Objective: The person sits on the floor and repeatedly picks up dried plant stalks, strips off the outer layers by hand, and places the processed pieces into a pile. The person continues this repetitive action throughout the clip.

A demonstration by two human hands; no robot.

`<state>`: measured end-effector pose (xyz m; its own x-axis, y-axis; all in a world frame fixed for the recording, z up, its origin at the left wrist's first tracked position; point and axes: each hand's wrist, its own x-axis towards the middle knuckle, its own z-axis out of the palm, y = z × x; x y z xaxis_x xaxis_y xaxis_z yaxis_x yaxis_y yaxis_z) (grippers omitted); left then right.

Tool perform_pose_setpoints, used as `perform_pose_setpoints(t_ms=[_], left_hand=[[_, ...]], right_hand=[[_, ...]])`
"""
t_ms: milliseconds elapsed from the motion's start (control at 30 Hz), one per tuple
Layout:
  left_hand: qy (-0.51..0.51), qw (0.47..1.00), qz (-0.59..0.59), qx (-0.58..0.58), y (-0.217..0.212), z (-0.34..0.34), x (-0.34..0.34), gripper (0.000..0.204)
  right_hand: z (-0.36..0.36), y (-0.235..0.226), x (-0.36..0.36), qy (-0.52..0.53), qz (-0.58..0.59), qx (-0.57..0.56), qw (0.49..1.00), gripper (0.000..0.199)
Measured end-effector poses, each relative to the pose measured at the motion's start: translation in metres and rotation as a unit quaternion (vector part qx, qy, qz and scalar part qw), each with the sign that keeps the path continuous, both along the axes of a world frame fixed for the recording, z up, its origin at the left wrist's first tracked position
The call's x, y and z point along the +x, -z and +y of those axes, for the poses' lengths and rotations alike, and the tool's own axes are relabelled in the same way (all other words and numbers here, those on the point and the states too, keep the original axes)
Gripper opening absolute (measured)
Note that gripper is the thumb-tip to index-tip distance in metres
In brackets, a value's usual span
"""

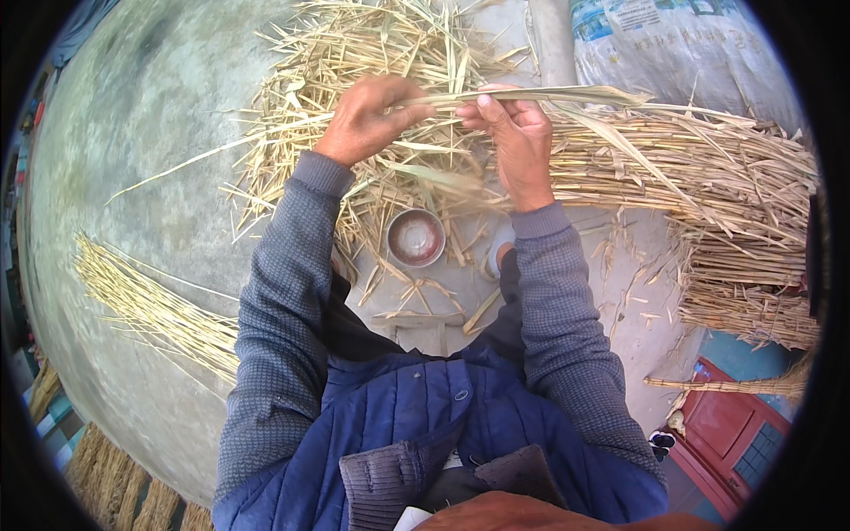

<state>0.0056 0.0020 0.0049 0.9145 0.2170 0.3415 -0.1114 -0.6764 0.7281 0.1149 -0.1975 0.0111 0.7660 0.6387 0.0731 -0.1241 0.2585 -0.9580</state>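
My left hand and my right hand are raised in front of me, both pinching one long dry reed stalk with pale leaves. The stalk runs from my left fingers across to the right, over a thick bundle of reeds. A loose leaf strip hangs blurred below my hands. Grey knitted sleeves cover both forearms, and I wear a blue quilted vest.
A heap of stripped straw leaves lies on the concrete ground ahead. A small round metal bowl sits between my knees. A tidy sheaf of cleaned stalks lies at left. A printed sack stands behind; a red door is at right.
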Motion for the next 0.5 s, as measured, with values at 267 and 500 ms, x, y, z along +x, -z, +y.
perform_pose_setpoints(t_ms=[267,500], left_hand=[[-0.008,0.988,0.110,-0.107,-0.003,0.001,-0.003,0.024],[-0.106,0.930,-0.048,-0.349,-0.018,0.021,-0.011,0.017]], right_hand=[[0.003,0.002,-0.007,0.027,0.041,0.011,0.999,0.017],[0.002,0.016,-0.004,0.048,0.123,0.028,0.991,0.009]])
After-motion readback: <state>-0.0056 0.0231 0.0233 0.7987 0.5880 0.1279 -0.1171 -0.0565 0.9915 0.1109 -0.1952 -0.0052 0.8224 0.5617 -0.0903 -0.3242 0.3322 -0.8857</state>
